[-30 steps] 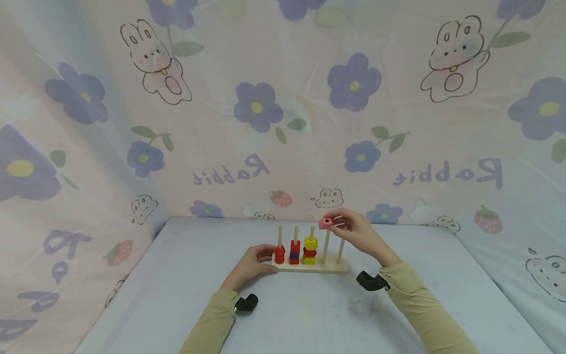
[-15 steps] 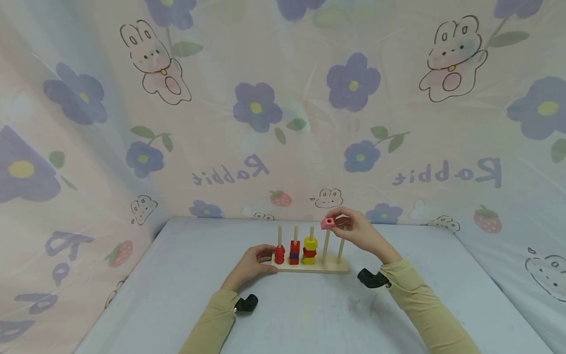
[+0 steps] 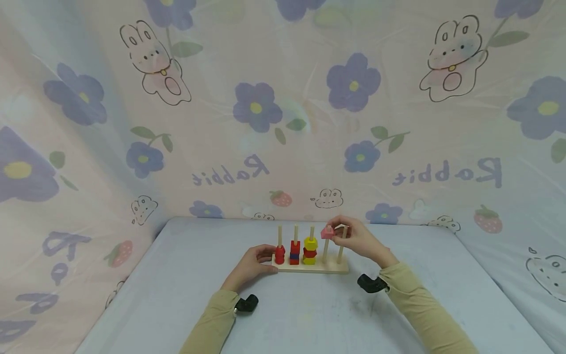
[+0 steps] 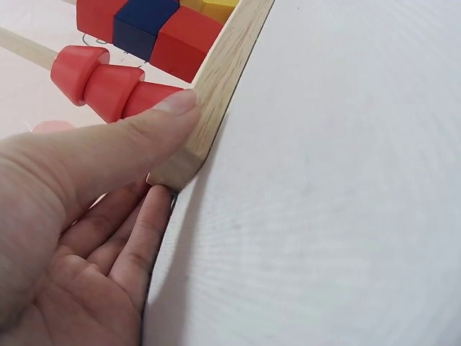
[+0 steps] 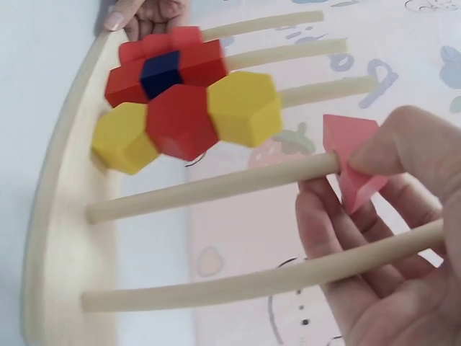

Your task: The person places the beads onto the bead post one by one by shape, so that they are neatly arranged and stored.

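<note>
A wooden peg board (image 3: 314,269) with several upright pegs stands on the table. My left hand (image 3: 249,266) holds its left end, the thumb (image 4: 155,133) on the front side of the base and the fingers at the end. My right hand (image 3: 360,240) pinches a pink triangular block (image 5: 353,158) at the top of the fourth peg (image 5: 216,189), whose tip sits in the block's hole. Red round beads (image 4: 104,86) are on the first peg. Red and blue square blocks (image 3: 295,252) fill the second. Yellow and red faceted blocks (image 5: 184,122) are stacked on the third.
The fifth peg (image 5: 266,283) is bare and passes close to my right hand's fingers. A pale cloth covers the table (image 3: 300,314). Behind it hangs a printed curtain (image 3: 305,147) with rabbits and flowers.
My right hand first shifts slightly right with the pink block, then lowers it so the fourth peg's tip enters the hole. My left hand stays on the board's end.
</note>
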Tool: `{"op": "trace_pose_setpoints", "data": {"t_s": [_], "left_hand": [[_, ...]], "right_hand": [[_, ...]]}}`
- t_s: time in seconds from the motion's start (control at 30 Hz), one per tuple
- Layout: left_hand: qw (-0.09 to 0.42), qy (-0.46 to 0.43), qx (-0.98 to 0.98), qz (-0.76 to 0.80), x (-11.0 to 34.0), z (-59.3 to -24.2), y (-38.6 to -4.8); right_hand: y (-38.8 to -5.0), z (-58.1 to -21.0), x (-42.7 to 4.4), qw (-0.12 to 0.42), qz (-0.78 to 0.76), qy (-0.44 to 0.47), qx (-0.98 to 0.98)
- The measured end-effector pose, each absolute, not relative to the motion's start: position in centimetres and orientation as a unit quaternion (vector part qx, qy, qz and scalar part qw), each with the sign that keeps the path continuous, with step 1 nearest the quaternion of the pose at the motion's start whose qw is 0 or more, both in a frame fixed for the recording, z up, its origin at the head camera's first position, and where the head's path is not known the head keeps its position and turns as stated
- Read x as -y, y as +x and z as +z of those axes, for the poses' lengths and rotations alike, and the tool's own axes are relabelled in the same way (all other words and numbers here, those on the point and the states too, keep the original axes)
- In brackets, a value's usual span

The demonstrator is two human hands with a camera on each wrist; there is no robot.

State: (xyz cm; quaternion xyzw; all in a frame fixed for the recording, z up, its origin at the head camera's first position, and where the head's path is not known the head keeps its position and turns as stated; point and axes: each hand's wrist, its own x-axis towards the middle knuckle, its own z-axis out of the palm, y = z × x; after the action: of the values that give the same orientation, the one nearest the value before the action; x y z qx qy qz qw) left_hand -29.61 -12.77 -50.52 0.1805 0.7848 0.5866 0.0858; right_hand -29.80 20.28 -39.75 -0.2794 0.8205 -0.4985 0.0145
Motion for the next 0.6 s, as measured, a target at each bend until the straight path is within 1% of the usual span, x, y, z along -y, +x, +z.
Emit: {"op": "trace_pose_setpoints", "data": {"t_s": [0.13,0.2,0.37,0.6], "left_hand": [[0.085,0.182,-0.783,0.589,12.8,-50.5,-29.6],[0.085,0.182,-0.784,0.588,12.8,-50.6,-29.6],[0.086,0.186,-0.780,0.591,12.8,-50.6,-29.8],[0.089,0.179,-0.784,0.588,12.9,-50.7,-29.9]], "right_hand": [[-29.2,-40.1,-20.0,0.050,-0.514,-0.272,-0.812],[-29.4,-41.1,-20.1,0.060,-0.515,-0.268,-0.812],[-30.8,-45.0,-20.6,0.047,-0.488,-0.268,-0.830],[-30.9,-46.9,-20.4,0.044,-0.467,-0.252,-0.847]]}}
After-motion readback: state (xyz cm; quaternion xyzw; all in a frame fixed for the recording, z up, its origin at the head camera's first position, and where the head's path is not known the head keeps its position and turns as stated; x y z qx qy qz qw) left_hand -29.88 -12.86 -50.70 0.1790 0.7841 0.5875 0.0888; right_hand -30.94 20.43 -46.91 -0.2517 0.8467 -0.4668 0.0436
